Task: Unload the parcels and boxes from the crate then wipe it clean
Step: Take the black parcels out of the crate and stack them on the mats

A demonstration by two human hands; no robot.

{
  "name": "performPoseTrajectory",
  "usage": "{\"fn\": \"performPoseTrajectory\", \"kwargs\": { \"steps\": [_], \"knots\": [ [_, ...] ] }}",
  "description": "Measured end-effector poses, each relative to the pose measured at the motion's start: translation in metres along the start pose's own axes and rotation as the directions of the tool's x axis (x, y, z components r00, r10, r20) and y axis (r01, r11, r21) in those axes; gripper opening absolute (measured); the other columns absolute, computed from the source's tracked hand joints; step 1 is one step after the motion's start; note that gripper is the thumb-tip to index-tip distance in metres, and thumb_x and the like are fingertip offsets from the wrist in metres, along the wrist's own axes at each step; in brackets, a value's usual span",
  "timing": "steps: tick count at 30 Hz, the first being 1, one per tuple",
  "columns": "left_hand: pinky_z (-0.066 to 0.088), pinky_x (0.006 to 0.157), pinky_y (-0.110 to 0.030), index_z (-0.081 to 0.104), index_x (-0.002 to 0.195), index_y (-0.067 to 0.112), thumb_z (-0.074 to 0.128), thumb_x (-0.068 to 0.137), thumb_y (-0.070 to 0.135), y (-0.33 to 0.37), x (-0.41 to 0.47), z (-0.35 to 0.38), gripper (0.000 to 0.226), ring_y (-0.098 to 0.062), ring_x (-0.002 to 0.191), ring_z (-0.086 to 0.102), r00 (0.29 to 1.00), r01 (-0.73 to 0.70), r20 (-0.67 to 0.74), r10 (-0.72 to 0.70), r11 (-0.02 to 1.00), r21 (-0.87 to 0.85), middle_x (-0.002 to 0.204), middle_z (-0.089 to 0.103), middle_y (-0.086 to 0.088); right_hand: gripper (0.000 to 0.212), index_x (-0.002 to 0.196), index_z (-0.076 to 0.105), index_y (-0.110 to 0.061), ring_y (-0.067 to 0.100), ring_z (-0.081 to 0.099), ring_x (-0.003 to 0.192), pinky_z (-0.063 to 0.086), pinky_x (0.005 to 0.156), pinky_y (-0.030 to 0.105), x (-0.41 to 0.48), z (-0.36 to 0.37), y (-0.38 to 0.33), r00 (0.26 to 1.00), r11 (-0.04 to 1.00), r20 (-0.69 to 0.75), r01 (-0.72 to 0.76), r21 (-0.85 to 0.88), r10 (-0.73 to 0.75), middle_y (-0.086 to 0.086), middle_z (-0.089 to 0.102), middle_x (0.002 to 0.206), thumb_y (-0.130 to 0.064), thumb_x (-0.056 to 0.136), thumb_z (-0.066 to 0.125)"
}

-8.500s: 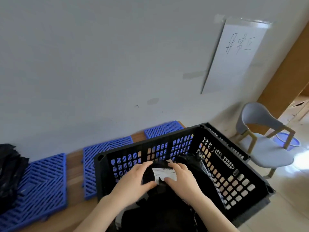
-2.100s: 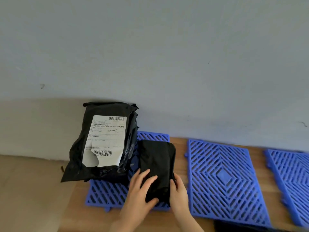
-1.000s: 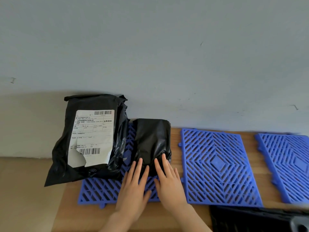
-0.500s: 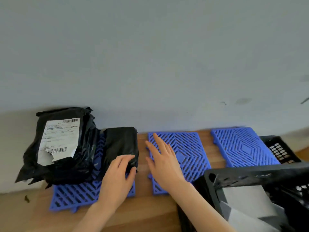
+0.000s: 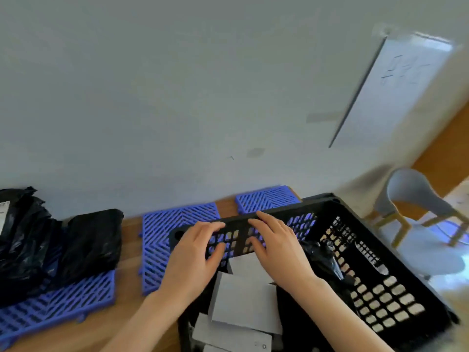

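Now, both hands are over the crate (image 5: 380, 295): left hand (image 5: 195, 252) and right hand (image 5: 276, 247) side by side, palms down, fingers spread and only loosely bent, gripping nothing. The fingertips are up at the crate's far wall; whether they touch it, I can't tell.

Right beneath the wrists lie the grey parcels (image 5: 243, 301), flat, pale and overlapping. Just right of the right hand, a crumpled black bag parcel (image 5: 322, 252) slumps near the mesh side. Those grey ones look like light mailers, smooth-skinned, probably a bit slippery and likely to flex. I'd take one by its long edges, a hand on each side, rather than pinch a corner. The black bag looks soft and floppy, so scoop under it or bunch the film.

Away to the left of the left hand, two black parcels (image 5: 91, 240) sit out on the blue mats (image 5: 177, 245).

The forearms come in low and converging, wrists fairly straight, poised, I'd say, to drop onto the top grey parcel.
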State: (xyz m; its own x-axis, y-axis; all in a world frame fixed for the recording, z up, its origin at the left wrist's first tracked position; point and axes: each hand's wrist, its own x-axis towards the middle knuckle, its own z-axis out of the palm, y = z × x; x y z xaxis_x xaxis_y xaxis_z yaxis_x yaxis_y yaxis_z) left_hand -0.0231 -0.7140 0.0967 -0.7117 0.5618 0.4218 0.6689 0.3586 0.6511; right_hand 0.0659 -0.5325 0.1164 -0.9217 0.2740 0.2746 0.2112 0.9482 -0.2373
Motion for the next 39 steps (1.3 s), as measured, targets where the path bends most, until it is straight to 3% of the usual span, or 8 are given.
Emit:
{"fn": "performPoseTrajectory", "kwargs": {
  "steps": [5,12,19,27,31,33,36,39],
  "knots": [
    [0.031,0.101,-0.012,0.045,0.139,0.032,0.064,0.09,0.038,0.045,-0.006,0.073,0.053,-0.001,0.125,0.041,0.955,-0.1,0.281,0.092,0.995,0.014,0.133,0.045,0.016,0.046,0.14,0.045,-0.029,0.018,0.033,0.138,0.026,0.113,0.035,-0.054,-0.013,0.077,0.99,0.988,0.083,-0.105,-0.114,0.114,-0.004,0.033,0.152,-0.035,0.095,0.049],
    [0.033,0.107,-0.024,0.034,0.147,0.035,0.068,0.085,0.045,0.07,-0.008,0.152,0.071,-0.009,0.132,0.035,0.825,-0.149,0.56,0.08,0.986,0.079,0.142,0.039,0.014,0.068,0.145,0.03,-0.042,0.016,0.014,0.145,0.012,0.117,0.044,-0.097,-0.022,0.139,0.898,0.97,0.375,-0.185,-0.155,0.231,-0.008,0.023,0.156,-0.06,0.084,0.054],
    [0.03,0.108,-0.029,0.036,0.141,0.041,0.065,0.085,0.043,0.064,-0.011,0.188,0.063,-0.012,0.124,0.048,0.745,-0.282,0.665,0.057,0.93,0.235,0.137,0.052,0.018,0.069,0.146,0.032,-0.035,0.02,0.021,0.141,0.002,0.116,0.053,-0.109,-0.011,0.15,0.833,0.981,0.532,-0.065,-0.181,0.154,-0.002,0.044,0.141,-0.028,0.085,0.064],
    [0.047,0.088,-0.027,0.048,0.125,0.043,0.063,0.089,0.031,0.064,-0.003,0.168,0.041,-0.006,0.115,0.052,0.807,-0.195,0.585,0.081,0.972,0.135,0.124,0.056,0.022,0.045,0.133,0.05,-0.039,0.017,0.032,0.126,0.004,0.118,0.047,-0.099,-0.015,0.147,0.939,0.99,0.34,-0.007,-0.143,0.056,-0.008,0.051,0.121,-0.026,0.09,0.054],
    [0.043,0.096,-0.022,0.049,0.132,0.04,0.061,0.093,0.031,0.067,0.007,0.132,0.042,-0.002,0.118,0.049,0.897,-0.183,0.421,0.136,0.98,0.073,0.129,0.055,0.022,0.045,0.132,0.055,-0.036,0.018,0.036,0.129,0.024,0.114,0.044,-0.089,-0.025,0.134,0.999,0.999,0.013,-0.032,0.03,0.031,-0.006,0.045,0.134,-0.028,0.088,0.061],
    [0.043,0.097,-0.023,0.046,0.136,0.041,0.059,0.095,0.032,0.068,0.012,0.111,0.044,0.0,0.117,0.049,0.926,-0.181,0.349,0.144,0.981,0.076,0.129,0.054,0.022,0.059,0.139,0.045,-0.039,0.018,0.028,0.137,0.029,0.114,0.039,-0.084,-0.028,0.122,0.99,0.976,-0.108,-0.07,0.204,0.094,-0.005,0.029,0.149,-0.029,0.085,0.068],
    [0.042,0.096,-0.019,0.043,0.139,0.039,0.057,0.096,0.031,0.066,0.017,0.079,0.045,0.003,0.114,0.05,0.963,-0.15,0.233,0.134,0.987,0.052,0.125,0.055,0.021,0.092,0.146,0.011,-0.053,0.005,0.022,0.14,0.034,0.106,0.028,-0.078,-0.027,0.105,0.989,0.898,-0.087,-0.074,0.433,0.123,-0.015,0.001,0.157,-0.035,0.081,0.073],
    [0.031,0.098,-0.003,0.047,0.137,0.034,0.052,0.095,0.034,0.065,0.023,0.045,0.042,0.016,0.116,0.044,0.991,-0.106,0.076,0.107,0.994,-0.012,0.127,0.051,0.025,0.104,0.145,-0.005,-0.056,-0.002,0.032,0.129,0.04,0.097,0.024,-0.074,-0.022,0.089,0.996,0.905,-0.052,-0.038,0.424,0.066,-0.021,-0.001,0.158,-0.04,0.079,0.074]
  ]
}}
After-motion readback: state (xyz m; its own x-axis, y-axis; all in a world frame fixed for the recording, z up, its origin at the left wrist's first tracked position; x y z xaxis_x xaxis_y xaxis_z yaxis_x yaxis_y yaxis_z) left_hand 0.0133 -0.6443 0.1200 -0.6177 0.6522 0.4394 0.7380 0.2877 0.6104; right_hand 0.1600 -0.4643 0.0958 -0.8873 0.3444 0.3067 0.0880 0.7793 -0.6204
